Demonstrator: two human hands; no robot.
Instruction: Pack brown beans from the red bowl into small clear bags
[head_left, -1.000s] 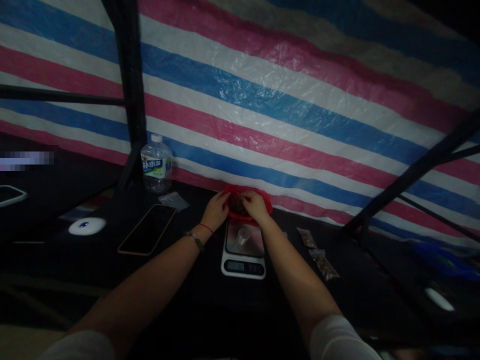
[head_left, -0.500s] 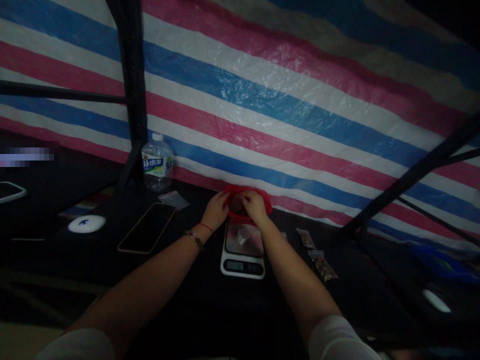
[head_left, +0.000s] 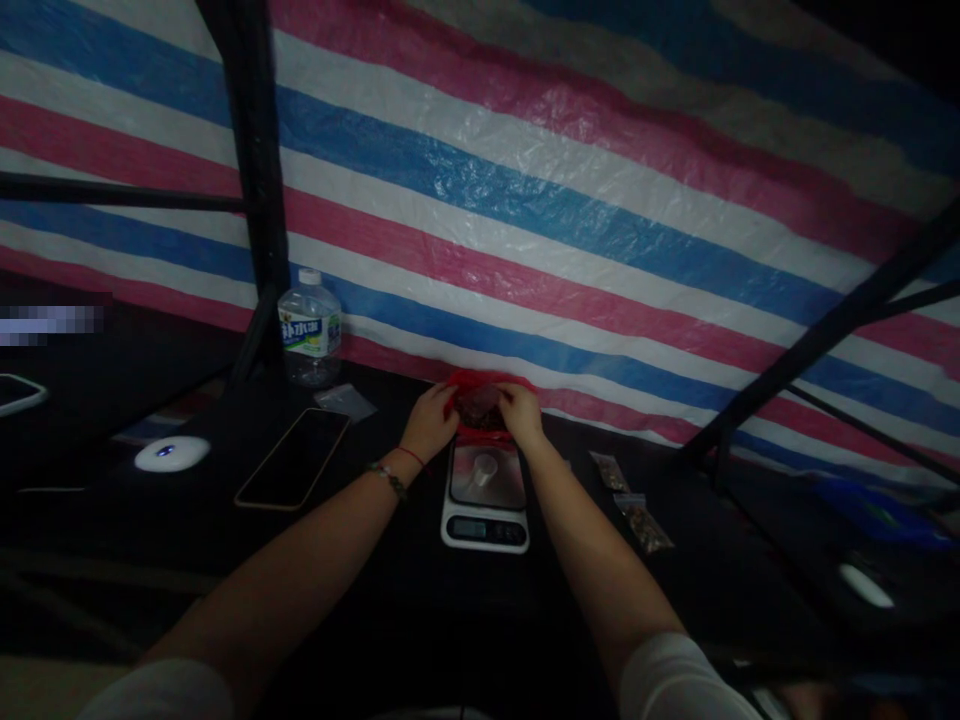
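Note:
Both my hands are at a red plastic bag (head_left: 487, 382) full of dark brown bits, lying at the far edge of the black table against the striped tarp. My left hand (head_left: 429, 422) grips the bag's left edge, and my right hand (head_left: 520, 412) grips its right edge, so the mouth is held apart. Just in front of the bag stands a white digital scale (head_left: 485, 494) with a small clear cup (head_left: 486, 467) on its platform.
A dark phone (head_left: 294, 457) lies left of the scale, with a small clear pouch (head_left: 345, 400) and a water bottle (head_left: 309, 327) behind it. A white round device (head_left: 172, 453) glows at far left. Two small filled pouches (head_left: 628, 500) lie right of the scale. Black frame poles (head_left: 259, 190) cross the tarp.
My hands stay on the red bag; the right hand has shifted slightly to the right, spreading the mouth a little. The view has drifted slightly.

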